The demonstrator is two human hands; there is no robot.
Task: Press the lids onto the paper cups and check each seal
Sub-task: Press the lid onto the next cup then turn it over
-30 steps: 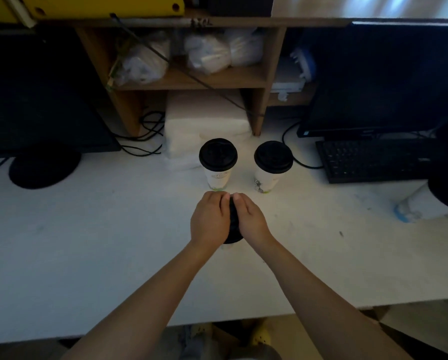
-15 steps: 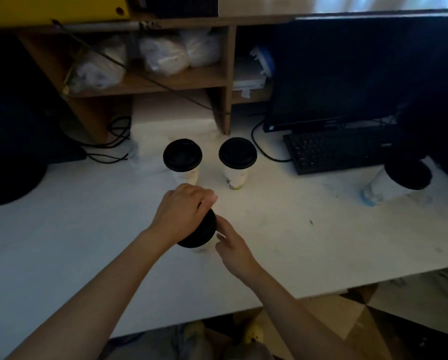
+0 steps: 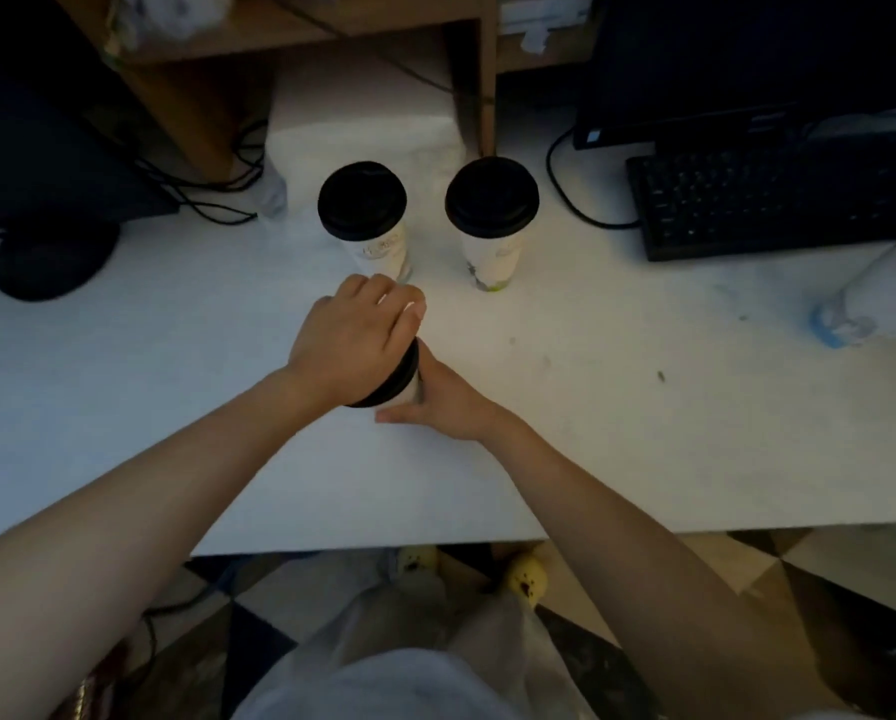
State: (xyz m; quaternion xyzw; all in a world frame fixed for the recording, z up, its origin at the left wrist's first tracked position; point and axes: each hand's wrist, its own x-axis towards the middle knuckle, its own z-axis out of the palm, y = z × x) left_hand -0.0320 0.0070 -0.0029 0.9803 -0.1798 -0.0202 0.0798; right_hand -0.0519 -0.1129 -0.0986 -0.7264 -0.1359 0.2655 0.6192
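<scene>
On the white desk [image 3: 617, 418] a paper cup [image 3: 410, 393] stands near me with a black lid [image 3: 399, 379] on it, mostly hidden. My left hand [image 3: 354, 340] lies over the lid, fingers curled round its rim. My right hand [image 3: 443, 400] wraps the cup's side from the right, thumb along its base. Behind them stand two more white cups, each capped with a black lid: the left lidded cup [image 3: 365, 215] and the right lidded cup [image 3: 492, 215].
A black keyboard [image 3: 768, 200] and monitor [image 3: 747, 59] sit at the back right, a cup [image 3: 851, 309] lying at the far right edge. A wooden shelf [image 3: 289, 44], cables [image 3: 217, 189] and a dark round base [image 3: 53, 259] are at the left.
My right hand has moved from beside the lid down onto the cup's side. My left hand stays on the lid. The camera has tilted downward.
</scene>
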